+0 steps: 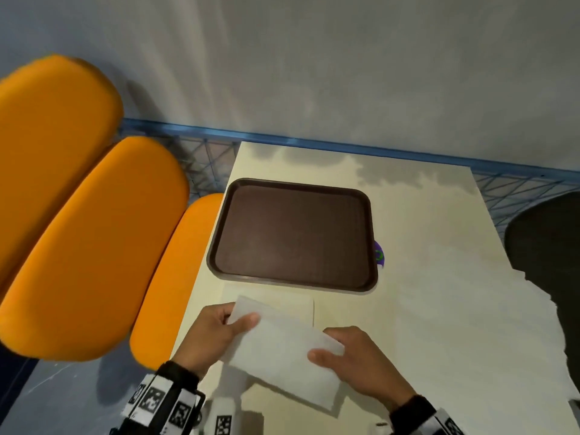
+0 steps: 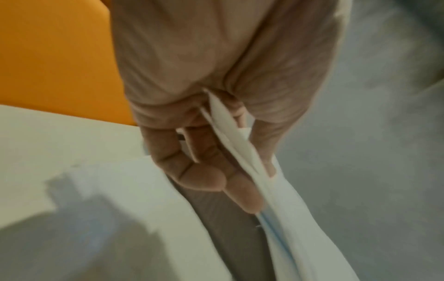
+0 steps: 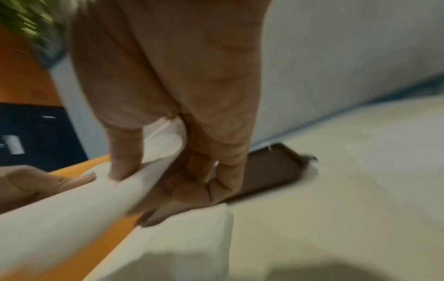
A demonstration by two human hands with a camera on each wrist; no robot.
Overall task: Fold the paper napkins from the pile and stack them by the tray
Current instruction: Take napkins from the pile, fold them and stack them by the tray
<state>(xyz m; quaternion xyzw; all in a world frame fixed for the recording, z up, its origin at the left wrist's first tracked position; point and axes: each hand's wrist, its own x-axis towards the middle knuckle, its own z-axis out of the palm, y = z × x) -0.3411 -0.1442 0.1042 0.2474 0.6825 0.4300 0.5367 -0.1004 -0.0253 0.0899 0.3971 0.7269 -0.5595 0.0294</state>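
Observation:
A white paper napkin [image 1: 279, 350], folded into a long strip, hangs tilted just above the table's near edge. My left hand [image 1: 240, 317] pinches its far left end between thumb and fingers, as the left wrist view shows for hand [image 2: 240, 180] and napkin [image 2: 283, 218]. My right hand [image 1: 326, 345] pinches the near right end; the right wrist view shows the hand [image 3: 153, 171] and the napkin [image 3: 72, 209]. The brown tray [image 1: 292, 233] lies empty beyond. Folded napkins [image 1: 270, 301] lie flat in front of it. The pile of unfolded napkins [image 1: 470, 324] covers the table's right side.
The cream table [image 1: 408, 208] stands against a grey wall. Orange chair seats [image 1: 94, 246] line its left side and a dark chair [image 1: 546, 240] stands at the right. A small purple object [image 1: 379, 252] peeks from under the tray's right edge.

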